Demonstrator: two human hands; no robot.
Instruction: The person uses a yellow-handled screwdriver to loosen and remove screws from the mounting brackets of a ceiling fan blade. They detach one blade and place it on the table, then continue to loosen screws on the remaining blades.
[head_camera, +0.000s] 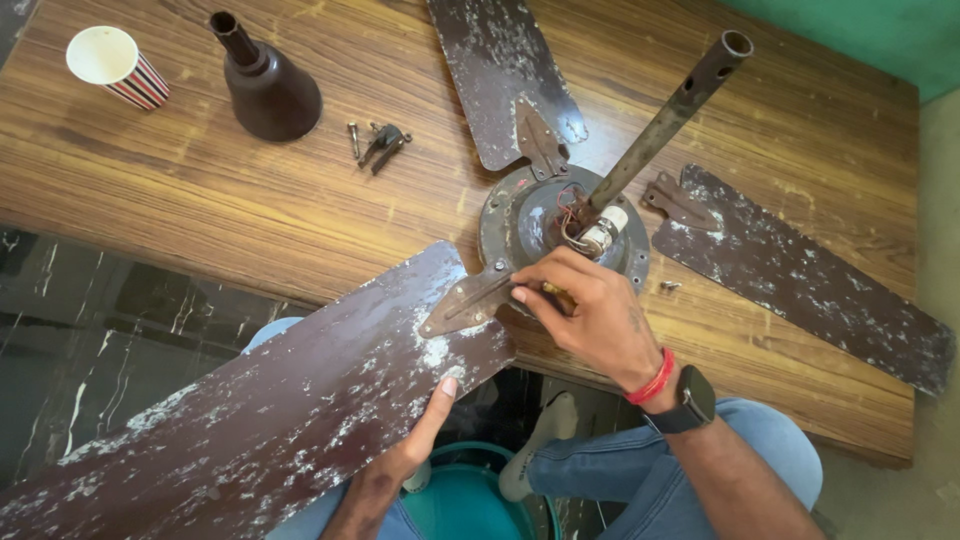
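Observation:
An old brown ceiling fan lies on a wooden table (200, 200). Its round motor hub (515, 215) has a rusty down rod (665, 120) sticking up toward me. My right hand (590, 310) is closed on a small tool at the metal bracket (465, 300) of the near blade (270, 410), next to the hub. My left hand (405, 455) supports that blade from below, thumb on its edge. A second blade (505, 70) is still joined to the hub at the back. A third blade (800, 270) lies detached at the right.
A brown bell-shaped canopy cover (265, 85) and a striped paper cup (115, 65) stand at the back left. Loose screws (380, 142) lie beside the cover; one screw (670, 286) lies near the hub. A teal bucket (470, 495) stands on the floor between my knees.

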